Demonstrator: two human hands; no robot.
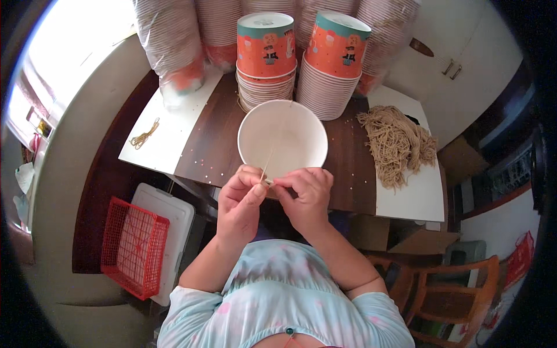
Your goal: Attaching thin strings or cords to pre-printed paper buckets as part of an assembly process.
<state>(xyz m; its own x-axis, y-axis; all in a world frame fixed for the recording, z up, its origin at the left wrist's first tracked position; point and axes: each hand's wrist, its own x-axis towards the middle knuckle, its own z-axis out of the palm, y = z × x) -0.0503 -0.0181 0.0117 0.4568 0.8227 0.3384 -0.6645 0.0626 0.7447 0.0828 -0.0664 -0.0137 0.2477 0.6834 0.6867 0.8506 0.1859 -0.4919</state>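
Both my hands meet at the near rim of a white paper bucket (282, 132), whose open mouth faces me. A thin tan cord (266, 165) rises from my fingertips across the bucket's inside. My left hand (239, 200) pinches this cord between thumb and fingers. Close beside it, my right hand (306, 196) has thumb and forefinger pressed together at the same spot; a small pale bit shows between the hands, too small to name. How the cord passes the rim is hidden by my fingers.
Orange and green printed buckets (266, 52) stand upside down on nested stacks behind. Bagged bucket stacks (168, 46) line the back. A heap of tan cords (397, 145) lies at right, a small cord bundle (144, 134) at left. Below are a red basket (134, 246) and wooden chair (452, 290).
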